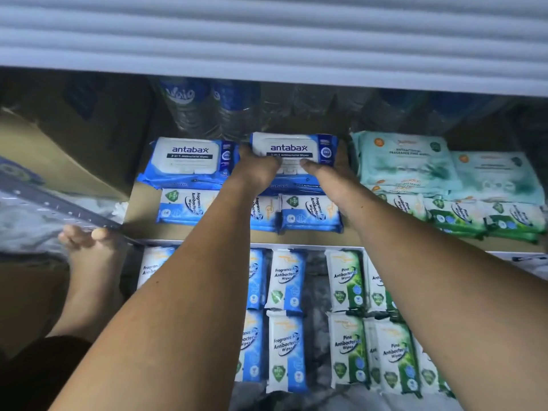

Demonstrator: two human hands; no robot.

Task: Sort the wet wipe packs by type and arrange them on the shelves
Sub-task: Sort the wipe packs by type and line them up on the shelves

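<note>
Both my hands reach onto the low shelf [142, 215] and grip a blue Antabax pack [289, 143] lying on a stack. My left hand [256, 170] holds its near left side, my right hand [329, 176] its near right side. A second Antabax pack [189, 157] lies to the left. Small blue fragrance-free packs [184, 207] sit in front of them. Mint-green large packs [406, 161] and small green pine packs [456, 218] fill the shelf's right side. On the floor lie more blue fragrance-free packs [286, 280] and green pine packs [345, 280].
Water bottles [189, 111] stand at the back of the shelf. A cardboard box [68, 161] sits at the left. A ribbed white shutter [267, 37] hangs above the shelf. A dark metal rail [59, 203] leans at the left above my bare foot [89, 262].
</note>
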